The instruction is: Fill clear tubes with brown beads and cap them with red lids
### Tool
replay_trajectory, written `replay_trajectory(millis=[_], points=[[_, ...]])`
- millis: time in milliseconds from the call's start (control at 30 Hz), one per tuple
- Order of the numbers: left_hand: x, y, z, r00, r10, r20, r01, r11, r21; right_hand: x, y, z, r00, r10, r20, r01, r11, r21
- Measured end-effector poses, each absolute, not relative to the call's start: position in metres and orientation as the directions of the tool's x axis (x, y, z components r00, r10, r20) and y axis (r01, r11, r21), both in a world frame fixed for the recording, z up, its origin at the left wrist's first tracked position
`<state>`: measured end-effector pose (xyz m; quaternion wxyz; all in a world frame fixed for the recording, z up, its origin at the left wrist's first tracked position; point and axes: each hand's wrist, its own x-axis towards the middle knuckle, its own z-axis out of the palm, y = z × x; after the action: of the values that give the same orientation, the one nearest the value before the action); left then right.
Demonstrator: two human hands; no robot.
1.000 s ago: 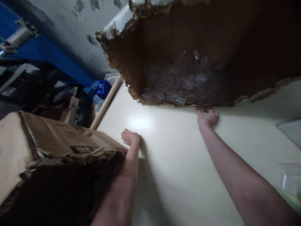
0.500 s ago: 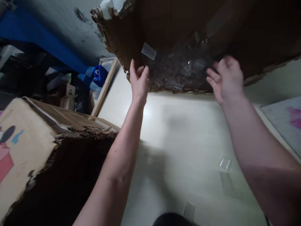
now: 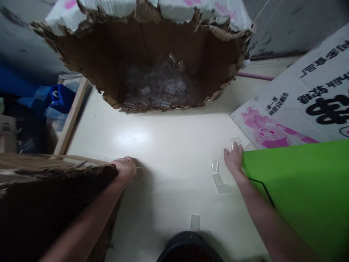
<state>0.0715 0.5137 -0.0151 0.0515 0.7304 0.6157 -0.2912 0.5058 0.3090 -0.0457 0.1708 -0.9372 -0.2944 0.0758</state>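
A torn cardboard box (image 3: 81, 47) at the top holds a heap of small transparent plastic pieces (image 3: 156, 87). My right hand (image 3: 233, 158) rests low on the cream surface (image 3: 174, 193), fingers apart, touching or almost touching a transparent piece (image 3: 236, 141). Other loose pieces lie next to it, one (image 3: 215, 166) just left of the hand. My left hand (image 3: 124, 169) has its fingers curled by the torn rim of a second cardboard box (image 3: 57, 171) at lower left. A thin, pale tip shows beyond those fingers, but what it is stays unclear.
A bright green board (image 3: 300, 193) lies at the right, overlapping a printed sheet with a pink cartoon (image 3: 289, 105). A black bucket rim (image 3: 188, 240) sits at the bottom edge. A wooden strip (image 3: 72, 116) and blue items (image 3: 61, 98) stand at the left.
Both hands have dropped from the heap in the upper box to the cream surface. The view has swung, bringing the green board and printed sheet into sight.
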Motion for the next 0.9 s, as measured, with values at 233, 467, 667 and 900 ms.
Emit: replay_trajectory(millis=[233, 467, 667, 900], points=[[0.083, 0.522, -0.018, 0.036, 0.814, -0.580, 0.850, -0.330, -0.411, 0.489, 0.331, -0.068, 0.842, 0.540, 0.024, 0.512, -0.782, -0.355], [0.128, 0.467, 0.005, 0.375, 0.725, -0.578, 0.851, -0.516, -0.095, 0.421, 0.305, -0.072, 0.518, 0.852, 0.074, 0.779, -0.434, -0.453], [0.223, 0.384, -0.006, 0.575, 0.619, -0.534, 0.816, -0.481, 0.321, 0.415, 0.295, -0.052, 0.351, 0.933, 0.084, 0.790, -0.247, -0.561], [0.296, 0.374, -0.019, 0.503, 0.772, -0.389, 0.818, -0.280, 0.503, 0.460, 0.227, -0.035, 0.867, 0.494, -0.060, 0.441, -0.819, -0.366]])
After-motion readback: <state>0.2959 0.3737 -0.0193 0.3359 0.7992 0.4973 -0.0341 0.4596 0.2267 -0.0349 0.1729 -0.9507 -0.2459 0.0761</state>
